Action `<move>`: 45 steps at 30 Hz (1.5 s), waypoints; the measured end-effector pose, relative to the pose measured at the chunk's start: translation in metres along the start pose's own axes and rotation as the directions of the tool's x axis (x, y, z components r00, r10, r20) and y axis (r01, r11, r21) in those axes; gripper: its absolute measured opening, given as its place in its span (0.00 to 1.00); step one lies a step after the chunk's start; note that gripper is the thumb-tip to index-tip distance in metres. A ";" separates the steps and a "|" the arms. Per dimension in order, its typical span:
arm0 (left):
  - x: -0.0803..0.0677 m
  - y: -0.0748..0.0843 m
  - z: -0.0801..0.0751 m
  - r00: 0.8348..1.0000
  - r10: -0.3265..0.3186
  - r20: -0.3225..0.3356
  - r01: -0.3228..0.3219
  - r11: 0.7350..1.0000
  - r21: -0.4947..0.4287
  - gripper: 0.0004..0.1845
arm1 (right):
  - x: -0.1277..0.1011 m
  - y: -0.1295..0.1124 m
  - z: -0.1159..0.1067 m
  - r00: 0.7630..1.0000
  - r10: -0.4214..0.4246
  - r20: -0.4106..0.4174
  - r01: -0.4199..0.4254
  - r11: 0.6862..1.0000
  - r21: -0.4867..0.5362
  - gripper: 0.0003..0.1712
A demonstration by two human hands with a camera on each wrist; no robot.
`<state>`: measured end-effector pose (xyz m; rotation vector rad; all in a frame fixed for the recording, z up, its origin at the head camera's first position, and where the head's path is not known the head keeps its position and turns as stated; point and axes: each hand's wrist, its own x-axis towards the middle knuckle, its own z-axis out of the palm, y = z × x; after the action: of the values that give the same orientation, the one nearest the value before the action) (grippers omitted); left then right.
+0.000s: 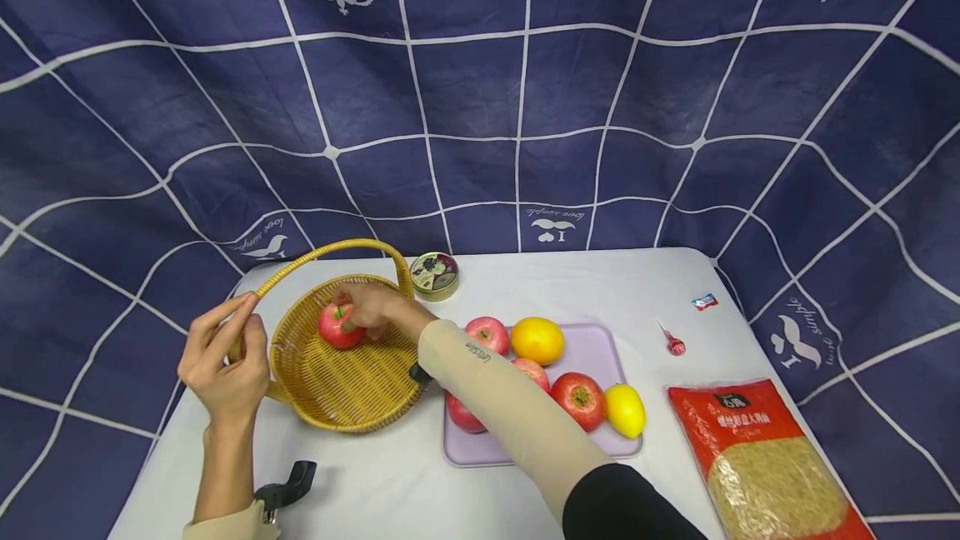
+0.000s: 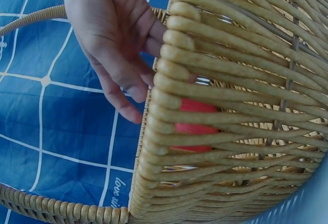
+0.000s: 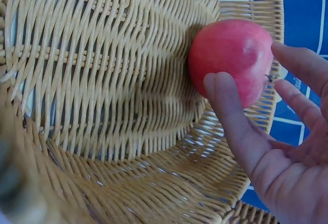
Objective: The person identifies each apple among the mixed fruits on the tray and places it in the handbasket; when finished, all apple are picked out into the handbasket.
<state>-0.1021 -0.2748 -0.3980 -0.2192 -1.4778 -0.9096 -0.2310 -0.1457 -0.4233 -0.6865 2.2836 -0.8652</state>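
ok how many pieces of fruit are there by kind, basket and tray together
apples: 5, namely 1 in the basket and 4 on the tray
orange: 1
lemon: 1
total: 7
The right hand is at the basket apple; the left hand is at the basket's rim. The sleeve may hide more fruit on the tray.
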 end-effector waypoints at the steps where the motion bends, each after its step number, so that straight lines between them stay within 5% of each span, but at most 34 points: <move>1: 0.000 0.000 0.000 1.000 -0.001 0.000 0.001 1.000 0.000 0.07 | -0.001 0.000 -0.001 1.000 -0.007 0.004 0.007 1.000 0.005 0.27; 17: -0.001 0.000 -0.002 1.000 -0.016 0.024 0.016 1.000 0.006 0.07 | -0.032 0.001 -0.023 0.994 -0.093 0.054 0.093 0.996 0.007 0.31; 26: 0.001 0.001 0.000 1.000 -0.009 0.005 0.009 1.000 -0.009 0.07 | -0.063 0.010 -0.038 0.973 -0.232 0.011 0.229 0.952 -0.203 0.29; 45: 0.001 0.002 0.000 1.000 -0.011 -0.011 0.011 1.000 -0.027 0.06 | -0.149 0.065 -0.057 0.971 -0.235 -0.053 0.223 0.961 -0.166 0.24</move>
<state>-0.1005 -0.2738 -0.3961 -0.2263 -1.4584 -0.9389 -0.1834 0.0145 -0.3836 -1.0228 2.3892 -0.8289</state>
